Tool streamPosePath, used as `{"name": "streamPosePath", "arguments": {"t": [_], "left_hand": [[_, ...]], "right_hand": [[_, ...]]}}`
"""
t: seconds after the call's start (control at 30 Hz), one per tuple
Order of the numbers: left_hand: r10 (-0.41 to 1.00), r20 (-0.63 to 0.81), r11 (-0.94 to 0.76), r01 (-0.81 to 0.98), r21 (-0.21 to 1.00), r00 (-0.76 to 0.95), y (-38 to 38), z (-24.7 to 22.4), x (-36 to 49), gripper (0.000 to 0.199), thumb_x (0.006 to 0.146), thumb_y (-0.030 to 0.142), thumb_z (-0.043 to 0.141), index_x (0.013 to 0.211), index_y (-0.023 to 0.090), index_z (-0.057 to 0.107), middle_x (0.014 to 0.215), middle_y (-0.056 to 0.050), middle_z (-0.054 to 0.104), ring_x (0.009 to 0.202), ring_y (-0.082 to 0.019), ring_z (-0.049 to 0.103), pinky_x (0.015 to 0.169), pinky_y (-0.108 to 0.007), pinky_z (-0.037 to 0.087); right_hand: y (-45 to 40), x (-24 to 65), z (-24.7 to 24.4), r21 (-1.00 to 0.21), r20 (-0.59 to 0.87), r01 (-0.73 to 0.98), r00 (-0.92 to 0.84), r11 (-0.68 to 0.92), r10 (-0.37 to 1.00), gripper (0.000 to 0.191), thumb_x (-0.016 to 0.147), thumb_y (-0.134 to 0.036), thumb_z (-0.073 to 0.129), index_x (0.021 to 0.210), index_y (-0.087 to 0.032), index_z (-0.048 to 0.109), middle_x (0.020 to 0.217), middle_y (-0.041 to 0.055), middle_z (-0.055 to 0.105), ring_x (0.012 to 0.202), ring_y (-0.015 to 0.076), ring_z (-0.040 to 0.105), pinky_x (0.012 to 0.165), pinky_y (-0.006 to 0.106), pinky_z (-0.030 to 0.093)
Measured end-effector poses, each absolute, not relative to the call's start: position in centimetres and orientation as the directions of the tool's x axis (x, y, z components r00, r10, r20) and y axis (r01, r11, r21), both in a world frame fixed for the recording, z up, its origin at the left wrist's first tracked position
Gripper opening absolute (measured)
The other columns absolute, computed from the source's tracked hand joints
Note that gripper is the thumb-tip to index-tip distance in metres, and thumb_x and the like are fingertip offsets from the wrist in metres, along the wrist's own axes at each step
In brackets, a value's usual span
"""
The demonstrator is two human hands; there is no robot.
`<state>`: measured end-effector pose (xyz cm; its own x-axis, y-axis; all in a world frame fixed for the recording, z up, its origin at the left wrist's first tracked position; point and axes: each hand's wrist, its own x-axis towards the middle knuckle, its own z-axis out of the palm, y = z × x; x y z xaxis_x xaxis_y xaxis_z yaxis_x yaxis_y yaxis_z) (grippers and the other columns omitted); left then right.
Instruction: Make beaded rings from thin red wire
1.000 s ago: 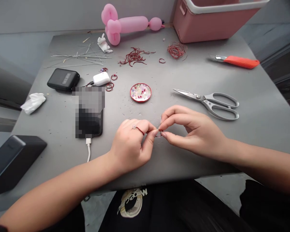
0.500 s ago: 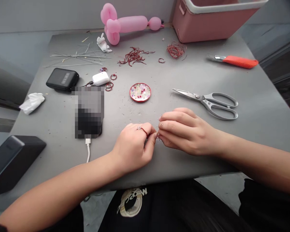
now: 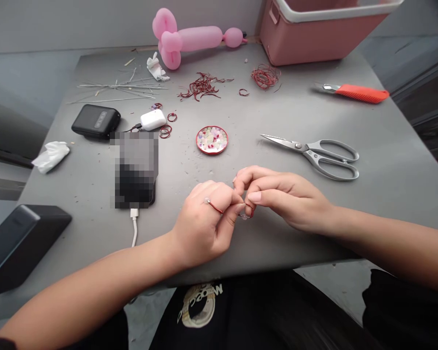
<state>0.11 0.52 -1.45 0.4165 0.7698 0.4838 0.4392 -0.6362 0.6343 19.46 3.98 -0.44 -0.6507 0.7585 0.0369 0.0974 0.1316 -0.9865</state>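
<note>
Near the front edge of the table, my left hand (image 3: 208,218) pinches a small beaded red cord ring (image 3: 245,216) between thumb and forefinger. My right hand (image 3: 284,197) meets it there, with a bent fingertip against the red loop and its thumb laid over the curled fingers. Part of the loop is hidden by the fingertips. Around a finger of my left hand sits another red cord ring with a clear bead (image 3: 207,200). Just beyond the hands lies a red-rimmed round lid (image 3: 212,153) filled with small coloured beads (image 3: 211,139).
Scissors (image 3: 306,148) lie right of the lid; farther back are a red-handled cutter (image 3: 361,92), cord scraps (image 3: 201,87) and a cord tangle (image 3: 265,77). A phone (image 3: 135,189), power bank (image 3: 97,121) and white case (image 3: 153,119) lie left. A pink bin (image 3: 317,41) stands behind.
My right hand has turned so its thumb shows, and its fingers have curled in. The beaded red loop between the hands is now more visible. My left hand keeps its pinch.
</note>
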Motion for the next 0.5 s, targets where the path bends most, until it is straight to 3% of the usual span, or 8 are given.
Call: {"name": "streamPosePath", "arguments": {"t": [0.13, 0.23, 0.37, 0.5], "left_hand": [[0.742, 0.510, -0.671, 0.462, 0.580, 0.436, 0.58, -1.53, -0.03, 0.014, 0.090, 0.011, 0.051, 0.080, 0.020, 0.052, 0.069, 0.000, 0.065, 0.064, -0.014, 0.053, 0.066, -0.030, 0.042], [0.748, 0.508, -0.663, 0.484, 0.571, 0.426, 0.58, -1.49, -0.15, 0.012, 0.090, 0.012, 0.052, 0.080, 0.020, 0.052, 0.069, 0.000, 0.065, 0.065, -0.014, 0.056, 0.065, -0.029, 0.042], [0.768, 0.491, -0.640, 0.510, 0.574, 0.411, 0.53, -1.39, -0.13, 0.011, 0.089, 0.012, 0.053, 0.080, 0.020, 0.052, 0.070, 0.000, 0.067, 0.065, -0.013, 0.058, 0.063, -0.027, 0.042], [0.814, 0.428, -0.579, 0.505, 0.640, 0.392, 0.44, -1.12, 0.09, 0.012, 0.088, 0.012, 0.053, 0.078, 0.019, 0.053, 0.066, 0.001, 0.064, 0.060, -0.012, 0.058, 0.059, -0.025, 0.043]], "right_hand": [[4.16, 19.42, -0.76, -0.965, -0.236, 0.063, -0.640, -0.256, 0.731, 0.028, 0.086, -0.022, 0.053, 0.065, -0.019, 0.071, 0.106, 0.0060, 0.064, 0.101, 0.0199, 0.059, 0.094, 0.039, 0.046], [4.26, 19.47, -0.81, -0.948, -0.278, 0.035, -0.581, -0.318, 0.765, 0.027, 0.086, -0.026, 0.056, 0.065, -0.021, 0.073, 0.102, 0.0055, 0.065, 0.110, 0.0217, 0.056, 0.096, 0.038, 0.045], [3.98, 19.44, -0.49, -0.990, -0.137, 0.046, -0.511, -0.133, 0.848, 0.017, 0.084, -0.034, 0.067, 0.077, -0.022, 0.075, 0.099, 0.0056, 0.064, 0.103, 0.0200, 0.060, 0.089, 0.036, 0.049], [3.50, 19.30, -0.44, -0.950, 0.158, 0.169, -0.466, 0.263, 0.871, 0.006, 0.081, -0.027, 0.073, 0.080, -0.022, 0.070, 0.092, 0.0035, 0.063, 0.090, 0.0166, 0.062, 0.085, 0.035, 0.051]]}}
